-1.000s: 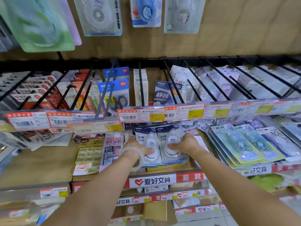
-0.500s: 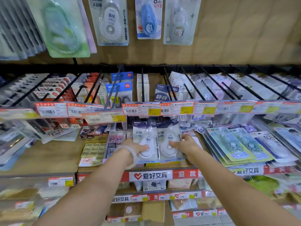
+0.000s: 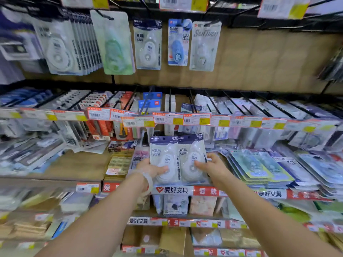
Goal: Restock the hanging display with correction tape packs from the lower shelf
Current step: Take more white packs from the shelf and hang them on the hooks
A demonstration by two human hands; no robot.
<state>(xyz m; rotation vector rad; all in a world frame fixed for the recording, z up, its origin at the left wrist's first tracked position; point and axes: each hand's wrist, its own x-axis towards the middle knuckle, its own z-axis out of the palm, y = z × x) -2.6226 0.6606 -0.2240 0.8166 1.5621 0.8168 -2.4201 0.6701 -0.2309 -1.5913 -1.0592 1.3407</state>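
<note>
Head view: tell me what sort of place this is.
Most likely a stationery shop aisle: price tags line the peg rails, correction tape packs hang on the back wall, and both hands hold two more packs.

Price tags (image 3: 191, 119): a row of orange-and-yellow labels along the front of the hook rail, some blurred.
Scissors pack (image 3: 150, 104): blue card, hung behind the tags.
Shelf strip (image 3: 174, 190): white and red banner with Chinese lettering on the shelf edge.
Green packs (image 3: 254, 166): fanned in a flat stack on the shelf, right side.
Sticky notes (image 3: 118, 164): yellow pads lying on the wooden shelf, left of centre.
Back panel (image 3: 269, 58): tan board.
</note>
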